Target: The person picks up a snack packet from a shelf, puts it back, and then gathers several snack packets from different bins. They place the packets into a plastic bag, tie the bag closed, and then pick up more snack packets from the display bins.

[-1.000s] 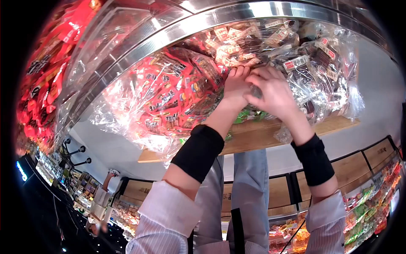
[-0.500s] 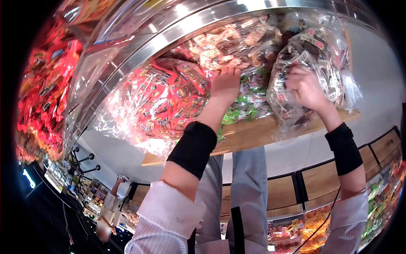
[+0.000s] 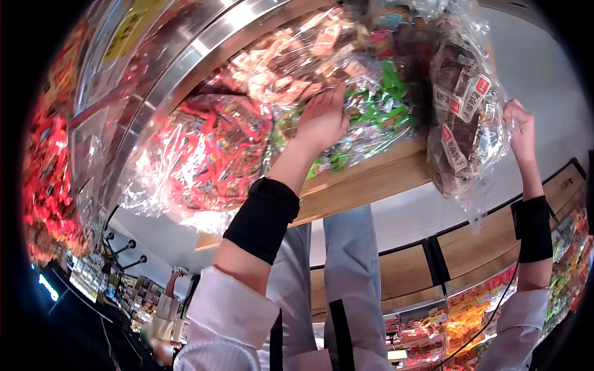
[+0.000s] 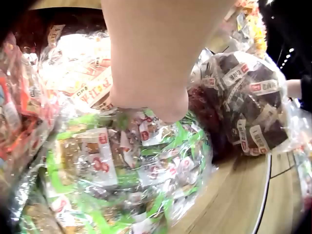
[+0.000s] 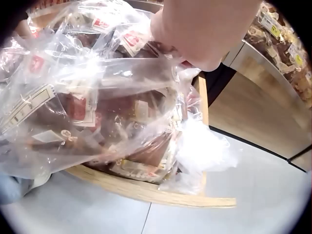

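Note:
In the head view my right hand (image 3: pixel 521 130) grips the right side of a clear plastic bag of dark snacks (image 3: pixel 467 102) with white-and-red labels. The bag stands tilted up at the drawer's right end. My left hand (image 3: pixel 322 117) lies with fingers extended where a bag of green-and-white wrapped snacks (image 3: pixel 383 105) meets a bag of pale-wrapped snacks (image 3: pixel 291 62). The left wrist view shows the green-and-white packets (image 4: pixel 146 165) right below that hand, its fingertips hidden. In the right wrist view, loose clear plastic (image 5: pixel 122 73) bunches beside my right hand (image 5: pixel 200 36).
A bag of red packets (image 3: pixel 210 148) fills the left of the wooden drawer (image 3: pixel 365 182). A steel shelf edge (image 3: pixel 179 68) runs behind. Red packets (image 3: pixel 46 179) hang at far left. Lower cabinets (image 3: pixel 402 266) and snack displays stand behind me, with another person farther off.
My right hand has moved from beside the left hand to the right, pulling the bag of dark snacks rightward and uncovering the green packets. My left hand stays on the bags in the middle.

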`<state>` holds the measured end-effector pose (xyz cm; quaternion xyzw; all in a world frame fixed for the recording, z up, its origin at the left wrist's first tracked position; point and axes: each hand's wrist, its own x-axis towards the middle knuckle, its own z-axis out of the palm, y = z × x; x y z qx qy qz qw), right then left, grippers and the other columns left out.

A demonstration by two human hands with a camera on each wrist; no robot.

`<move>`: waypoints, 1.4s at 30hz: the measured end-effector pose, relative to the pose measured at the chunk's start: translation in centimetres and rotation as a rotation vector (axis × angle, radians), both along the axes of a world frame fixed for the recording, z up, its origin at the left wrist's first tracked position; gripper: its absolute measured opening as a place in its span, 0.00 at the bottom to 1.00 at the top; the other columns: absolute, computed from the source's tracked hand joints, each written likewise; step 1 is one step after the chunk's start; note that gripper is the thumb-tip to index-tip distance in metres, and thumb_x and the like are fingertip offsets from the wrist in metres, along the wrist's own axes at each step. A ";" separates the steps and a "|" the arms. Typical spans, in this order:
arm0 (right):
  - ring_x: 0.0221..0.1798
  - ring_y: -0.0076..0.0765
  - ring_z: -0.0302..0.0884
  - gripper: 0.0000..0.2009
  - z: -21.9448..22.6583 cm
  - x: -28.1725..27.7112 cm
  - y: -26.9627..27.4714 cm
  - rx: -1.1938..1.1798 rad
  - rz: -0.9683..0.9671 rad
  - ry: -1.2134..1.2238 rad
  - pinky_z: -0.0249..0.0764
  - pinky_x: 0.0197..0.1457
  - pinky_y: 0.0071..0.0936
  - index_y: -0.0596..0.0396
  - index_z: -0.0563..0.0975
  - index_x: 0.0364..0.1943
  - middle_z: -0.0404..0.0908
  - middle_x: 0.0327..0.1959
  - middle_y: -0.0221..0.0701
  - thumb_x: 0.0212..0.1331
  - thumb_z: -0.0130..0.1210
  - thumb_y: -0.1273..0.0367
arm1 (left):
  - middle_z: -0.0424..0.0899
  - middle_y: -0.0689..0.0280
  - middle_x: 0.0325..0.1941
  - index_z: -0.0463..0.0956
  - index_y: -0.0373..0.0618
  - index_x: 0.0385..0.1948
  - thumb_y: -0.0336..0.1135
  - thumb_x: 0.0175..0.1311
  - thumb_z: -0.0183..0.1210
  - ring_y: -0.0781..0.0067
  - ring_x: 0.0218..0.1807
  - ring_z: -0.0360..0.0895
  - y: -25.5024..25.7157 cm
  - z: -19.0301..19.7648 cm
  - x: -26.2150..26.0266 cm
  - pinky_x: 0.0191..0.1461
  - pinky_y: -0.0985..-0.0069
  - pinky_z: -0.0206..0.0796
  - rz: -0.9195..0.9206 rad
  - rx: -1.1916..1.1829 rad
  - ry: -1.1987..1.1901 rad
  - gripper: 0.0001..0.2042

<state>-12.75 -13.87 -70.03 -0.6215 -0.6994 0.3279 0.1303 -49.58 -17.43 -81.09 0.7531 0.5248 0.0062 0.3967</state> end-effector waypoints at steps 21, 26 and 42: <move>0.20 0.34 0.54 0.04 1.0 3.8 -0.7 -0.062 -0.172 -0.353 0.58 0.26 0.24 0.61 0.63 0.17 0.59 0.15 0.37 0.40 0.44 0.75 | 0.76 0.57 0.25 0.69 0.45 0.28 0.37 0.54 0.46 0.57 0.28 0.74 -0.2 -2.3 -1.5 0.34 0.65 0.65 0.109 0.134 0.261 0.07; 0.20 0.32 0.54 0.05 0.5 4.3 -0.8 -0.057 -0.193 -0.367 0.58 0.27 0.24 0.61 0.63 0.17 0.59 0.15 0.37 0.41 0.45 0.75 | 0.75 0.54 0.27 0.67 0.46 0.29 0.42 0.60 0.39 0.54 0.32 0.73 -0.7 -1.5 -3.4 0.35 0.63 0.62 0.393 -0.330 -0.095 0.11; 0.21 0.29 0.52 0.08 0.0 2.4 -0.9 -0.063 -0.245 -0.368 0.59 0.27 0.24 0.61 0.63 0.18 0.56 0.14 0.38 0.45 0.46 0.71 | 0.72 0.58 0.13 0.71 0.46 0.15 0.47 0.52 0.48 0.55 0.21 0.72 -6.7 10.5 -0.1 0.24 0.62 0.61 0.189 -0.303 -0.075 0.16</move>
